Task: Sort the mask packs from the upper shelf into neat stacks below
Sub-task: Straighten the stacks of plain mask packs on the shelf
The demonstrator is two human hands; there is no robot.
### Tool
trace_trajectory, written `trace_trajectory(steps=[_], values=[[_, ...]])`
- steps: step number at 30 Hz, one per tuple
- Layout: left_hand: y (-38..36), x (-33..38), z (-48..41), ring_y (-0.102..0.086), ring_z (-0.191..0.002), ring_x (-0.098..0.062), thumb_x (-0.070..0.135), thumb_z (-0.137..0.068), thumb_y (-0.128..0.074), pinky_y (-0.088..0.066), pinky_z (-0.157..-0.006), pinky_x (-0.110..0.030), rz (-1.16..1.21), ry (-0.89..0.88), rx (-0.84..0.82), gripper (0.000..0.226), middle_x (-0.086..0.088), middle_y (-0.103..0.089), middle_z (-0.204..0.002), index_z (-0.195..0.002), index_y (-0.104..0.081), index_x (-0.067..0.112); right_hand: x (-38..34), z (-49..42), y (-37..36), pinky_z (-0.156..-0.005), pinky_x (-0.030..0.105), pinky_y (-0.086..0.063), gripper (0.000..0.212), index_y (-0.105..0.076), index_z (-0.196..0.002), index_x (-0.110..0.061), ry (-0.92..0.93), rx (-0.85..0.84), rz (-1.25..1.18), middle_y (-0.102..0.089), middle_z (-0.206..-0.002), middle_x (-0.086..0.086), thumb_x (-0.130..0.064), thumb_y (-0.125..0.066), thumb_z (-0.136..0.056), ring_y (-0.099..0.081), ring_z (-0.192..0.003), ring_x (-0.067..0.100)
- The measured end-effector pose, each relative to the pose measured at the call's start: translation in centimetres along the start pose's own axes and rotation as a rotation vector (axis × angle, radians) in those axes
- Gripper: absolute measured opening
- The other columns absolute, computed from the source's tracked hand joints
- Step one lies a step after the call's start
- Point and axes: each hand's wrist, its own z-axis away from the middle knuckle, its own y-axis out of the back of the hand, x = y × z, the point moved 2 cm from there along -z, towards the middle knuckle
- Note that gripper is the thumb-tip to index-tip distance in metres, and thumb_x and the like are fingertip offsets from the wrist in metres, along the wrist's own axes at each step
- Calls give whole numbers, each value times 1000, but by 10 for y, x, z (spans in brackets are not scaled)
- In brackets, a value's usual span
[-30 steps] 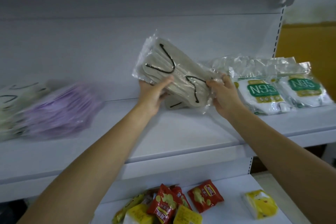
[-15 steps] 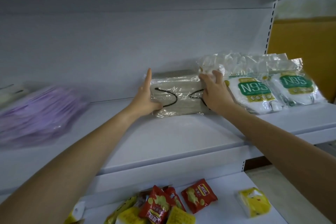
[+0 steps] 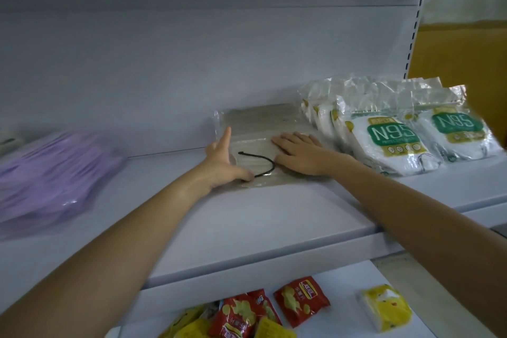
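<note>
Here the grey mask pack (image 3: 258, 129) lies flat near the back edge of the shelf (image 3: 247, 217), just beside the N95 packs (image 3: 389, 140) toward the right end. The left hand (image 3: 223, 162) presses against its left edge with straight fingers; the right hand (image 3: 301, 153) rests flat on top, fingers straight. A purple pack (image 3: 52, 173) sits blurred near the left end

You're on a single wide-angle head camera, close in, facing forward and a little down onto the shelf (image 3: 247, 217). Its back panel (image 3: 192, 63) fills the upper frame; a lower shelf (image 3: 345, 288) peeks in at bottom.
</note>
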Motion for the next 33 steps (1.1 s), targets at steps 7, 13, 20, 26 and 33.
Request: trace_trajectory(steps=[7,13,20,26,33], values=[[-5,1,-7,-26,-140,-16,66,-37,-74,-24,-115,-32,123,74,-9,128,-1,-16,-156,-147,-26,25,-1,3,2,-115,43,0,63,-7,-150,-28,-26,-10,7,1,-159,1,-55,-25,-96,3,-145,23],[-9,0,-7,-32,-128,-20,37,-65,-83,-37,-93,-23,-67,54,-11,64,-7,-18,-143,-121,-54,26,0,11,10,-116,43,-2,75,-5,-150,-30,-22,-25,-99,5,-158,3,-51,-43,-89,7,-145,22],[-6,1,-2,-18,-140,-19,38,-59,-86,-25,-102,-23,-51,59,-78,92,-5,5,-154,-139,-42,25,2,13,0,-115,45,1,72,4,-150,-26,-145,-137,-56,13,-157,5,-54,-29,-93,11,-145,23],[-10,-1,1,-25,-136,-17,35,-64,-84,-26,-95,-17,-25,49,-98,69,-1,-2,-152,-126,-53,25,3,-6,-3,-116,44,1,72,5,-150,-24,-125,-148,42,12,-158,4,-58,-23,-93,9,-145,22],[-12,1,2,-40,-118,-11,42,-37,-80,-37,-96,-18,1,17,-82,80,1,-21,-136,-112,-62,21,-3,-41,14,-116,45,2,71,5,-150,-23,-91,3,-12,9,-158,5,-53,-27,-94,10,-145,24]])
